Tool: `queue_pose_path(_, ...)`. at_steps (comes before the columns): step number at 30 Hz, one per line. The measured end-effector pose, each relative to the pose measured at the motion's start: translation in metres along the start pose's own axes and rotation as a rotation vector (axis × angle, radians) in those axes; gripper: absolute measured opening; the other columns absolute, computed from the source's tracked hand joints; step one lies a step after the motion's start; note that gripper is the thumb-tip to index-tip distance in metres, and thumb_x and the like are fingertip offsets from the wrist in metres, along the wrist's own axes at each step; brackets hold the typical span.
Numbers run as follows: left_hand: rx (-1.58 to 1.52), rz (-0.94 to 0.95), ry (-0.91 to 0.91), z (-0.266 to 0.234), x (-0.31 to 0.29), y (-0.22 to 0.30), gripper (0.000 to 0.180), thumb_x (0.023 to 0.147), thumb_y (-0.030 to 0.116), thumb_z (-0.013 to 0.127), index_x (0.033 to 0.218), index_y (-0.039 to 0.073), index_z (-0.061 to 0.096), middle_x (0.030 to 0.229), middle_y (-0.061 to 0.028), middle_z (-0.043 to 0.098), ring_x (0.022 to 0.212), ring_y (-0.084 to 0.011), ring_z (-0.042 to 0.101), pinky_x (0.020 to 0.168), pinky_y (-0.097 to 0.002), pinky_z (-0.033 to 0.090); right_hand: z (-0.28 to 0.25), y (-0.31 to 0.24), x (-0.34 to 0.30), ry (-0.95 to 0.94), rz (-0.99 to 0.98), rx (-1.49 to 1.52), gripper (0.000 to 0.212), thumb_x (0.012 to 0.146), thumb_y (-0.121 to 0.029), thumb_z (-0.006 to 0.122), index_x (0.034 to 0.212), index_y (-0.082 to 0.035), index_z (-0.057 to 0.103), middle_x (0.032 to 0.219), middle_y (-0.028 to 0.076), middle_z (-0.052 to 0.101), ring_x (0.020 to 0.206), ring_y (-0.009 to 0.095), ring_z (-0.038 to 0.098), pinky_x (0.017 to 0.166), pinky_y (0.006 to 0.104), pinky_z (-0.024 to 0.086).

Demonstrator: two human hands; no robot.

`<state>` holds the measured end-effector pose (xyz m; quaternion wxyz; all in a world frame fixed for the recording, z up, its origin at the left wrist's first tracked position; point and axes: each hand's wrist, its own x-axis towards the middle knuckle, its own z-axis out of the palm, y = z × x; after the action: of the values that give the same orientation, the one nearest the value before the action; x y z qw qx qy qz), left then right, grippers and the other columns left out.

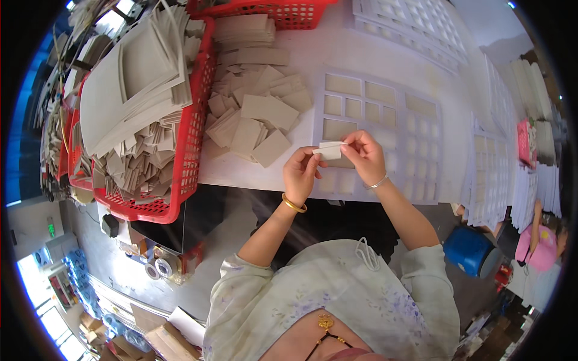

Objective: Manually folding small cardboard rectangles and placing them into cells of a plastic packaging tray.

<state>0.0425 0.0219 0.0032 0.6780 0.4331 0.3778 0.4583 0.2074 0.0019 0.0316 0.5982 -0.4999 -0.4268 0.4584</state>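
Pinching a small card (329, 154) by its left end with left hand (300, 173), right end with right hand (366, 157). Looks off-white, thin, oblong, crossed by a slanting edge; folded or doubled, cannot tell. Held up over a white grid (400, 113).

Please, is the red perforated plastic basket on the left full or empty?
Full: small grey cardboard pieces fill the red perforated plastic basket, and larger grey cardboard sheets rise above its rim.
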Motion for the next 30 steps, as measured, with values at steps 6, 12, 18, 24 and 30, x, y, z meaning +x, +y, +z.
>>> queue_pose_path(6,0.595,0.081,-0.272,-0.013,-0.010,0.023,0.022,0.085,0.000,0.059,0.107,0.002,0.064,0.074,-0.0068,0.056,0.059,-0.0140,0.055,0.057,-0.0257,0.048,-0.040,-0.012,-0.041,0.140,0.179,-0.018,0.012,0.088,-0.002,0.059,0.098,-0.003,0.053,0.086,0.002,0.056,0.054,0.003,0.048,0.046,0.0189,0.042)
queue_pose_path(12,0.801,0.174,-0.419,-0.016,-0.010,0.018,0.014,0.080,0.002,0.062,0.094,0.005,0.062,0.080,-0.0116,0.060,0.071,-0.0289,0.060,0.063,-0.0357,0.048,-0.046,0.002,-0.063,-0.188,0.084,-0.539,0.014,0.083,-0.004,0.063,0.096,-0.003,0.058,0.081,0.003,0.061,0.061,0.008,0.055,0.056,0.0243,0.047)
queue_pose_path(18,0.984,0.299,-0.474,-0.009,0.001,0.008,0.006,0.082,0.008,0.059,0.088,0.007,0.061,0.081,-0.0114,0.059,0.075,-0.0322,0.060,0.064,-0.0393,0.048,-0.039,0.008,-0.058,-0.199,0.112,-0.646,0.012,0.082,-0.005,0.062,0.094,-0.003,0.059,0.079,0.007,0.063,0.065,0.015,0.059,0.061,0.0273,0.048)
queue_pose_path(24,1.049,0.356,-0.457,-0.005,0.002,0.008,0.005,0.082,0.009,0.059,0.087,0.009,0.061,0.081,-0.0105,0.058,0.073,-0.0306,0.060,0.062,-0.0393,0.048,-0.036,0.012,-0.057,-0.237,0.069,-0.732,0.015,0.080,-0.005,0.063,0.094,-0.005,0.060,0.080,0.007,0.061,0.064,0.016,0.059,0.060,0.0287,0.048)
queue_pose_path(30,1.177,0.355,-0.461,0.002,-0.005,0.014,0.007,0.080,0.010,0.061,0.087,0.010,0.061,0.089,-0.0067,0.057,0.073,-0.0297,0.061,0.062,-0.0389,0.051,-0.028,0.010,-0.062,-0.181,-0.015,-0.916,0.016,0.075,-0.005,0.066,0.089,-0.008,0.057,0.091,0.006,0.054,0.064,0.024,0.059,0.058,0.0348,0.048)
